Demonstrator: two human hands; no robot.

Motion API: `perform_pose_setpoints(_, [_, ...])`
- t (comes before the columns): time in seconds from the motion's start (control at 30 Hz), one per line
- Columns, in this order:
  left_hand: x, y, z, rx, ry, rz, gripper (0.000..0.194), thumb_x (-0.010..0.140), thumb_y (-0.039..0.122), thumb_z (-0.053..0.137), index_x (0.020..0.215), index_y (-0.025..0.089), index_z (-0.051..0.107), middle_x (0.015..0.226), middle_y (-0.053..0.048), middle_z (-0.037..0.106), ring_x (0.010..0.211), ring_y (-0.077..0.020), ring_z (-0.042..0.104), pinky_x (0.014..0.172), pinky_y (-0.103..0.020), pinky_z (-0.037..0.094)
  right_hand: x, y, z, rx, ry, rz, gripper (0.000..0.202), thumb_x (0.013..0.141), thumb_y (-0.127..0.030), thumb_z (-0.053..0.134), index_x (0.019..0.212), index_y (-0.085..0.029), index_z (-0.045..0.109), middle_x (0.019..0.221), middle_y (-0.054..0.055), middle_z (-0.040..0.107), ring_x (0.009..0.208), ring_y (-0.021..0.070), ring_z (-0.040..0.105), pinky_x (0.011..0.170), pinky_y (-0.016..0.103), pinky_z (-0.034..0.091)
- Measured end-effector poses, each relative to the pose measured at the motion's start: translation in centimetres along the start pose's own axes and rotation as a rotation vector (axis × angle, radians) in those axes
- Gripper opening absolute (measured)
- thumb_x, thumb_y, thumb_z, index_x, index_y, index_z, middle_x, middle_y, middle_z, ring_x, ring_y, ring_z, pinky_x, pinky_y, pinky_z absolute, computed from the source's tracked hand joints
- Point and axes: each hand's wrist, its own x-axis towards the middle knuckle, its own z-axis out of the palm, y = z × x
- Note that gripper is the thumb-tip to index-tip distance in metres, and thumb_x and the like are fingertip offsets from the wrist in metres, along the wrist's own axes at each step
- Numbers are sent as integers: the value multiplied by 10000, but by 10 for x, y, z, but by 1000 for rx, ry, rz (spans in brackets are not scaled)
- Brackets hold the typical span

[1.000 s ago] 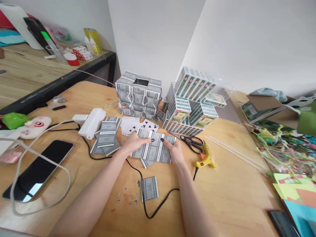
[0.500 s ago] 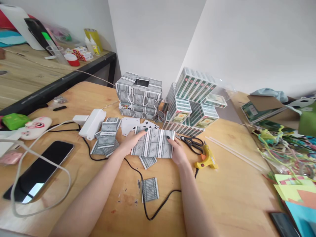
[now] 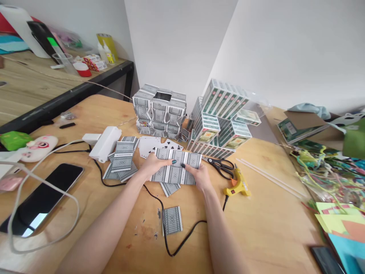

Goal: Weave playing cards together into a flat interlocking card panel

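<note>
The left hand (image 3: 151,166) and right hand (image 3: 202,176) each have their grip pinched on a flat, gray-patterned card panel (image 3: 175,176) over the wooden table (image 3: 270,220). White cards (image 3: 146,145) behind it show black clubs; lettering on the stacked green-and-white boxes (image 3: 225,99) is too small to read.

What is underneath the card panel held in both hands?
A patterned card piece sticks out past the near edge of the panel, with the wooden tabletop around it. The rest of that piece, and anything else beneath, is covered.
</note>
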Motion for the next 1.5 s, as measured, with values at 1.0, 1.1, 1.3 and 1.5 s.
perform_pose_setpoints(1.0, [6, -1, -5, -325, 54, -57, 445, 572, 374, 724, 948, 142, 664, 792, -76, 720, 829, -280, 667, 709, -368, 525, 2, 1, -8, 94, -92, 58, 293, 620, -361, 748, 836, -183, 662, 843, 38, 715, 750, 224, 665, 661, 353, 543])
perform_pose_setpoints(1.1, [6, 2, -5, -440, 25, -58, 394, 605, 354, 688, 943, 156, 649, 741, -41, 711, 777, -246, 673, 701, -344, 528, 3, 2, -5, 103, -65, 18, 292, 628, -371, 739, 849, -198, 656, 855, 30, 713, 776, 230, 662, 650, 362, 552])
perform_pose_setpoints(1.3, [1, 1, -4, -277, -87, 9, 453, 546, 280, 761, 958, 168, 610, 931, -59, 703, 876, -238, 651, 793, -365, 509, 3, 2, -4, 50, -11, 0, 309, 570, -313, 775, 827, -170, 680, 875, 43, 722, 817, 238, 664, 757, 381, 525])
perform_pose_setpoints(1.5, [-2, 2, 1, -120, -93, 73, 545, 509, 303, 789, 988, 150, 579, 1000, -87, 684, 953, -257, 628, 821, -387, 504, 2, 2, -2, 2, 27, -5, 343, 542, -297, 781, 843, -164, 686, 919, 53, 720, 832, 231, 666, 806, 386, 509])
